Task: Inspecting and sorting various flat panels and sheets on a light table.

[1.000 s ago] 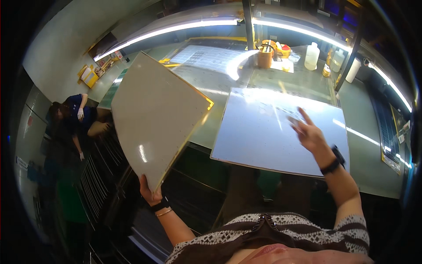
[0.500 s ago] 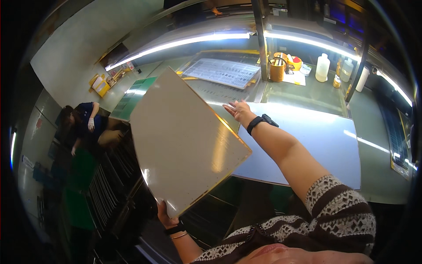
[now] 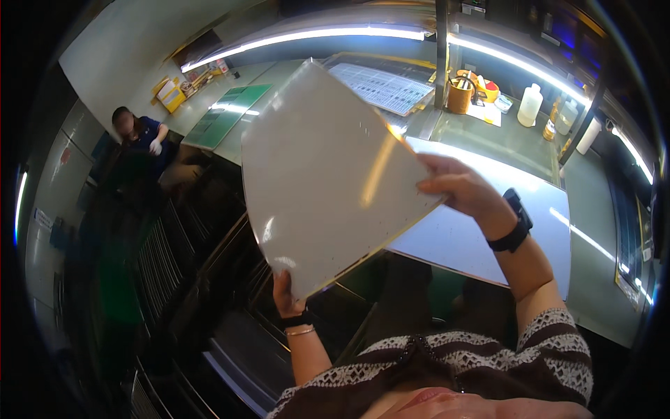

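Head view: our left hand (image 3: 285, 295) grips the bottom corner of a thin grey-white panel (image 3: 328, 174), and our right hand (image 3: 464, 185) grasps its right corner, holding it tilted by the near edge of the surface (image 3: 601, 286). A pale blue panel (image 3: 520, 223) lies along that edge, farther right. Toward the far edge stand a brown cup (image 3: 459, 96) and a translucent bottle (image 3: 530, 106).

Raised pale board (image 3: 321, 181) — barrier before bench (image 3: 488, 142)
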Action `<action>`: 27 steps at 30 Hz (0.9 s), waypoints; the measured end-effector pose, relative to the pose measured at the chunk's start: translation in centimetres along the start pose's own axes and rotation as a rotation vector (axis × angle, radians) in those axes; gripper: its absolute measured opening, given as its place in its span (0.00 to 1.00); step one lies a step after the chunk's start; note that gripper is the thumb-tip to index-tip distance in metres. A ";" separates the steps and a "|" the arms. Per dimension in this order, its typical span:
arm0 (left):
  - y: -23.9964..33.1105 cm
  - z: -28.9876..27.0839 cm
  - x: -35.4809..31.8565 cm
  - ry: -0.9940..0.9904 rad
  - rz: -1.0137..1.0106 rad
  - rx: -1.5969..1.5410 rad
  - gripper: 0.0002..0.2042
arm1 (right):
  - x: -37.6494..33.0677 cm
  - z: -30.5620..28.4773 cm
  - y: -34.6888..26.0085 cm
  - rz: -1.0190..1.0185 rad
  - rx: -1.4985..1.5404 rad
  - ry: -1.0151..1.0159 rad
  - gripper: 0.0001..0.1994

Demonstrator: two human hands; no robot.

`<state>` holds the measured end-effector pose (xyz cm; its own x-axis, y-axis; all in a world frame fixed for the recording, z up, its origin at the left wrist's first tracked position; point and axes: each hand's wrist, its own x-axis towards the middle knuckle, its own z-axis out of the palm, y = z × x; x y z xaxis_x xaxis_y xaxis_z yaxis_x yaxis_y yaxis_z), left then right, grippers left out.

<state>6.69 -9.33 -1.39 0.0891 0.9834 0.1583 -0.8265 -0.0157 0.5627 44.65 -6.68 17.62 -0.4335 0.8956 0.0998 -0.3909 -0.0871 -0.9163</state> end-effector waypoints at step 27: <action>-1.7 3.1 4.1 0.147 0.011 -0.215 0.24 | -2.0 11.2 15.0 -0.498 -1.448 -0.142 0.19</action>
<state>10.23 -5.83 0.80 0.0108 0.9993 0.0350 -0.9276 -0.0030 0.3735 30.50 -14.66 8.02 -0.6064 0.6496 0.4586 0.5482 0.7593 -0.3506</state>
